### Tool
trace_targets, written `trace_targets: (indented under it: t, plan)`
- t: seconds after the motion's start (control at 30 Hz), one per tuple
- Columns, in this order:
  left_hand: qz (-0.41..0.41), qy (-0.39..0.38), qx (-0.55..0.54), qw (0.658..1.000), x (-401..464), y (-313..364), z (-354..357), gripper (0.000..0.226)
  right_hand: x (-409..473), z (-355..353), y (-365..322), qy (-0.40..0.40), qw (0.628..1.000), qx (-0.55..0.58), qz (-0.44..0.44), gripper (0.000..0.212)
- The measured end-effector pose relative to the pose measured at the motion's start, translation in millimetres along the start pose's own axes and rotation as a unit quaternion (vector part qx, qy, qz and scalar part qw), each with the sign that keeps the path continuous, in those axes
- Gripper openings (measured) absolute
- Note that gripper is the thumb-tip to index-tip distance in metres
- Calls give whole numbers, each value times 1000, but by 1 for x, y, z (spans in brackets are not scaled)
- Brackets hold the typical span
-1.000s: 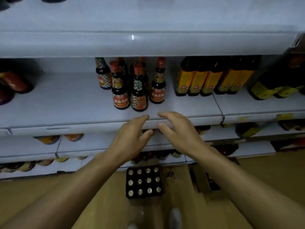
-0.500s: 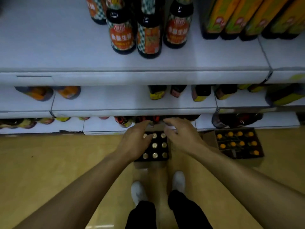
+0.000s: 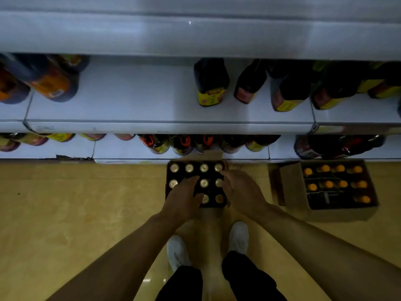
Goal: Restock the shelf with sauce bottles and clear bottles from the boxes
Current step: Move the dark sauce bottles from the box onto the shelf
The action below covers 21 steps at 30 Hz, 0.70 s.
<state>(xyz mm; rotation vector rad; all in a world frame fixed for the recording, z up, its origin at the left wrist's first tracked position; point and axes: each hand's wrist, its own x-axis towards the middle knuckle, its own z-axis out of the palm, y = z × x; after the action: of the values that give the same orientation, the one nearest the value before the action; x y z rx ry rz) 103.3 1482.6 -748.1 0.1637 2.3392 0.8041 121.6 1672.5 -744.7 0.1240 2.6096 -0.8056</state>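
On the floor in front of my feet stands a dark box [image 3: 169,198] holding several bottles with pale gold caps [image 3: 204,168]. My left hand [image 3: 181,198] hovers over the box's left half, fingers relaxed and stretched toward the caps, holding nothing. My right hand [image 3: 243,190] reaches over the box's right edge, fingertips near the caps at the right column, empty as well. To the right lies a cardboard box [image 3: 290,192] with several orange-capped bottles [image 3: 325,184]. White shelves [image 3: 152,127] rise above, carrying dark sauce bottles [image 3: 211,83].
The lowest shelf [image 3: 130,153] holds a row of dark bottles right behind the dark box. More bottles lie at the far left [image 3: 50,81] and far right [image 3: 338,146]. Yellow floor [image 3: 76,213] spreads to the left. My white shoes [image 3: 176,250] stand just behind the box.
My view has tilted down from the upper shelf to the floor boxes. Both hands have dropped from the shelf edge to just above the gold-capped bottles.
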Motion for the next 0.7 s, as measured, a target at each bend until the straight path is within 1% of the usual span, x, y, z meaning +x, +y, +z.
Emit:
trace_targets:
  t: [0.17,0.3,0.43,0.47,0.57,0.6,0.7]
  plan:
    - [-29,-13,-22,999,39,-36,49,55,30,52,37,-27,999,-19,17,38]
    - [-53,-16,-18,998,67,-61,85,54,50,90,66,-56,997,-34,29,37]
    - [-39,-23,-31,998,83,-75,111,48,61,120,91,-102,993,-48,36,44]
    - [-33,-23,-30,999,88,-80,117,48,64,127,96,-108,992,-55,35,41]
    - [-31,-37,-25,999,104,-90,134,53,71,149,117,-113,991,-72,22,21]
    - [-31,-43,-19,998,108,-93,139,56,72,155,122,-124,988,-86,19,19]
    - [-19,-58,-2,998,119,-101,155,65,78,173,135,-160,976,-147,-13,32]
